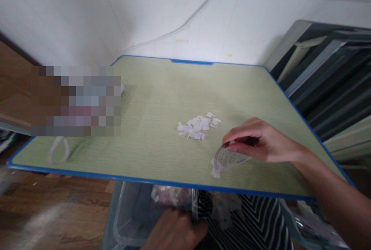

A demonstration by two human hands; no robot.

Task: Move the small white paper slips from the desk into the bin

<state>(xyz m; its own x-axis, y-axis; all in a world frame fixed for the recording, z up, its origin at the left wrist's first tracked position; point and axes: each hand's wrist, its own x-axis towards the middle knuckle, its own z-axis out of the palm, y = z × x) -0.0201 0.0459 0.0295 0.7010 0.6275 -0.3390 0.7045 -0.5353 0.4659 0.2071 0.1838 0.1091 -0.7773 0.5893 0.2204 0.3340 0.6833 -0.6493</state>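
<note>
My right hand (261, 142) pinches a clear protractor (228, 158) between thumb and fingers, its curved edge low over the green tabletop (150, 107). A few small paper scraps (216, 172) lie against the protractor's edge. Farther in, a loose pile of white paper bits (195, 126) rests mid-table. Below the front edge, my left hand (176, 230) is curled closed at the near right side of a clear plastic box (127, 219); its fingertips are hidden. More paper scraps (171, 195) are visible in the box. Others (226, 207) lie over the striped cloth on my lap.
Blue trim (87, 176) borders the table. A blurred-out pile (95, 103) sits on its left, with a white loop (59, 150) beside it. Dark stacked panels (327, 72) lean at the right. A cable (199, 8) runs along the white wall behind.
</note>
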